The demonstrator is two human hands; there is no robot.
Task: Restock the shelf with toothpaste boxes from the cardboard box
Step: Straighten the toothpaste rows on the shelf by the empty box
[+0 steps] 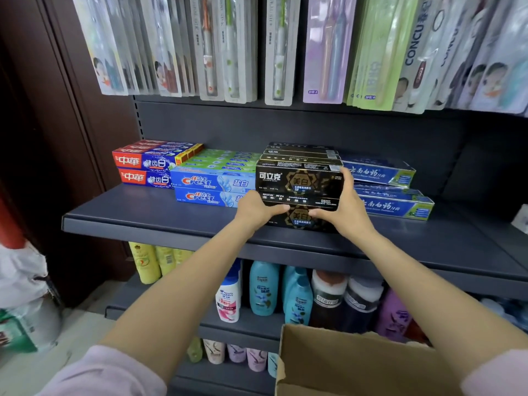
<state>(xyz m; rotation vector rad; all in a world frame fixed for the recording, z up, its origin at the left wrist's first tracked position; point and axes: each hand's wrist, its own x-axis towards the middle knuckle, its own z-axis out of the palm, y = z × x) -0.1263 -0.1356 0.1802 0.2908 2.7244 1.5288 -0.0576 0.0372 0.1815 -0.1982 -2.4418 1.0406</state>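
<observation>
A stack of black toothpaste boxes (300, 181) stands on the dark grey shelf (143, 212), in the middle of the row. My left hand (254, 208) grips the left end of the front black boxes, thumb across the lower one. My right hand (345, 204) grips their right end, fingers reaching up the side of the upper box. The open cardboard box (343, 364) sits low at the front right, its inside hidden from view.
Red toothpaste boxes (143, 167) and blue Crest boxes (211, 187) lie left of the black stack, blue-green boxes (394, 195) to its right. Packaged toothbrushes (257, 52) hang above. Shampoo bottles (285, 292) fill the shelf below. White bags (23, 281) sit on the floor at left.
</observation>
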